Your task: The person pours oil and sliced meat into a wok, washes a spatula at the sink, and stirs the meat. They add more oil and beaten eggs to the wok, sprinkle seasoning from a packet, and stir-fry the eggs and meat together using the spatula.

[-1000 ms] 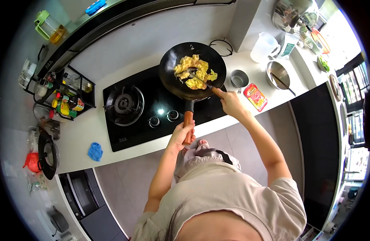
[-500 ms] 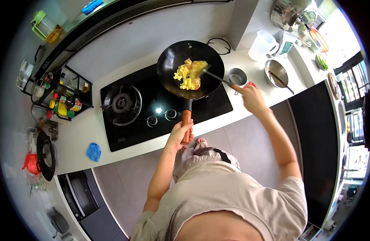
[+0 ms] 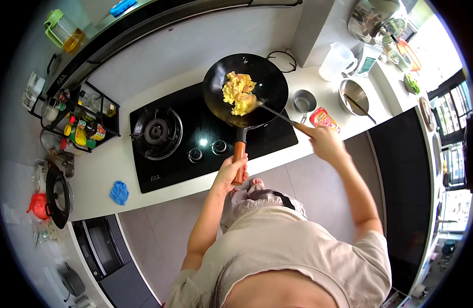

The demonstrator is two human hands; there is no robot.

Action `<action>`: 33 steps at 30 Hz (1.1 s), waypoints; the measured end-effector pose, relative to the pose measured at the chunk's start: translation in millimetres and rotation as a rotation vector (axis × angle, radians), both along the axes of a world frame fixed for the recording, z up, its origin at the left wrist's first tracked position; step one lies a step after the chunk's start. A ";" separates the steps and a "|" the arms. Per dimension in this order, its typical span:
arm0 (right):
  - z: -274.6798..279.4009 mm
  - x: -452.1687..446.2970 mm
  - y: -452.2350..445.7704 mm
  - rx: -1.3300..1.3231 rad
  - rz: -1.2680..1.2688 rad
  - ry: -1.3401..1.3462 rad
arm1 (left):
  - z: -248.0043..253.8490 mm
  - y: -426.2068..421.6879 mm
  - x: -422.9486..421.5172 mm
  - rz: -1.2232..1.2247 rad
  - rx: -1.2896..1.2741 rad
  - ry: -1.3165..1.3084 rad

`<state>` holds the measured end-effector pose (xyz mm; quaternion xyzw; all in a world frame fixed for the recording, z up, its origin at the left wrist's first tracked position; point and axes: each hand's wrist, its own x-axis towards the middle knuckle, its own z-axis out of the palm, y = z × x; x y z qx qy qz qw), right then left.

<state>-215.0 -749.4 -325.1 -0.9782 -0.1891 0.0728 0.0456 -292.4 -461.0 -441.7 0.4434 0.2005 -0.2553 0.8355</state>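
Note:
A black wok (image 3: 270,77) sits over the right burner of the cooktop. My left hand (image 3: 232,172) is wrapped round the wok's wooden handle (image 3: 239,151). Scrambled egg (image 3: 237,88) in yellow and orange-brown lumps lies in the middle of the wok. In my right hand (image 3: 329,145) is the wooden grip of a spatula (image 3: 278,115) with a dark metal shaft. Its head is blurred and meets the lower right edge of the egg, partly hidden by it.
Right of the wok are a small grey pot (image 3: 304,100), a red packet (image 3: 324,119), a steel bowl (image 3: 348,88) with chopsticks and a clear jug (image 3: 337,62). To the left are the bare burner (image 3: 157,132), a blue cloth (image 3: 119,192) and a seasoning rack (image 3: 105,120).
My right hand has moved down and slightly right, drawing the spatula head lower in the wok. The egg has been pushed together, and more of the red packet shows. My left hand keeps its hold.

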 end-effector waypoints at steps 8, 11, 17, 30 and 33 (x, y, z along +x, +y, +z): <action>18.8 11.3 30.7 0.263 -0.032 -0.053 | -2.3 0.5 0.5 -0.002 0.008 -0.003; 57.0 -19.6 7.4 0.156 0.012 -0.009 | -1.9 0.7 -0.2 0.001 -0.026 -0.007; -37.5 -0.6 50.4 0.096 -0.037 -0.096 | 0.4 -0.1 0.2 -0.012 0.005 -0.004; 5.0 56.1 5.9 0.582 -0.562 0.356 | -1.1 0.4 0.1 -0.003 -0.001 -0.006; -17.4 65.3 16.4 0.719 -0.572 0.566 | -2.7 0.8 0.3 -0.013 0.006 -0.010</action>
